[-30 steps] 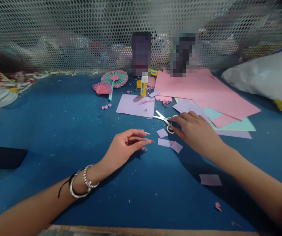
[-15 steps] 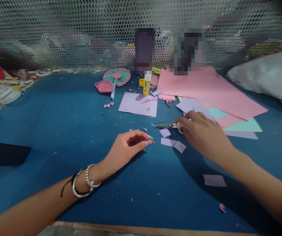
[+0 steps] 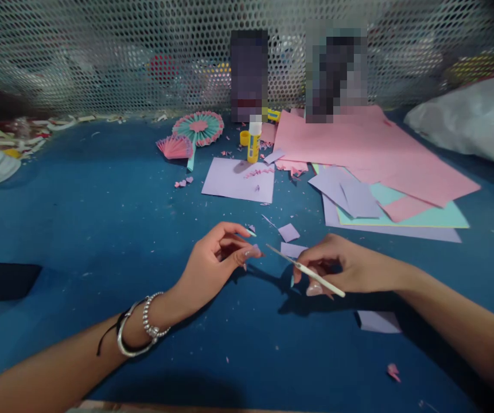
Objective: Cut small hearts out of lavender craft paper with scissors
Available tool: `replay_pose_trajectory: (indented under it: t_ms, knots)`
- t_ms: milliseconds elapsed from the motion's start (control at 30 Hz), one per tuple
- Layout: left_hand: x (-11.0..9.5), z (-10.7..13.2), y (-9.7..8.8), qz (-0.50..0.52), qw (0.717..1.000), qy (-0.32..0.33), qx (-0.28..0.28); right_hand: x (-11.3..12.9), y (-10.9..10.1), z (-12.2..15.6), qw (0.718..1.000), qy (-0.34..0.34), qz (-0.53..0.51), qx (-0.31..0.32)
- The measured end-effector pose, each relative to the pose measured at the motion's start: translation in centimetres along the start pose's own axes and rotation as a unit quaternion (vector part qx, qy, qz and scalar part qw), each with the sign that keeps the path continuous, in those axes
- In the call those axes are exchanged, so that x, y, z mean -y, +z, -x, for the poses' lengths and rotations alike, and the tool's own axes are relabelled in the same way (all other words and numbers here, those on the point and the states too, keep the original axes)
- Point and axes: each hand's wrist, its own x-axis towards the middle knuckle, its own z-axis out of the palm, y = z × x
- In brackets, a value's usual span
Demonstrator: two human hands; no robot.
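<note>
Right hand (image 3: 350, 263): we pinch scissors (image 3: 304, 269) over table (image 3: 100, 229), between near and far edges. Left hand (image 3: 216, 264): fingers curled, thumb close; we cannot tell whether it pinches anything. Glue stick (image 3: 253, 147) nearer far edge.

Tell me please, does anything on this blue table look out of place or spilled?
What look like pink clippings lie strewn untidily on the lavender sheet by the glue stick, and a crumpled pink scrap sits alone at the near right, far from the pink sheets.
</note>
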Motion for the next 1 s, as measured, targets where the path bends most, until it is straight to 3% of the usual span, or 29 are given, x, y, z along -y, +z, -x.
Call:
replay_pose_trajectory:
  t_ms: [267, 733, 1000]
  knots:
    - [0.18, 0.25, -0.14, -0.05, 0.999, 0.0, 0.001, -0.29, 0.02, 0.17, 0.995, -0.057, 0.078, 0.008]
    - [0.63, 0.89, -0.67, -0.132, 0.985, 0.096, 0.055, 0.21, 0.13, 0.47, 0.976, -0.065, 0.206, 0.012]
    - [0.85, 0.91, -0.45, -0.107, 0.989, 0.086, 0.059, -0.06, -0.02, 0.64, 0.969, -0.078, 0.234, 0.025]
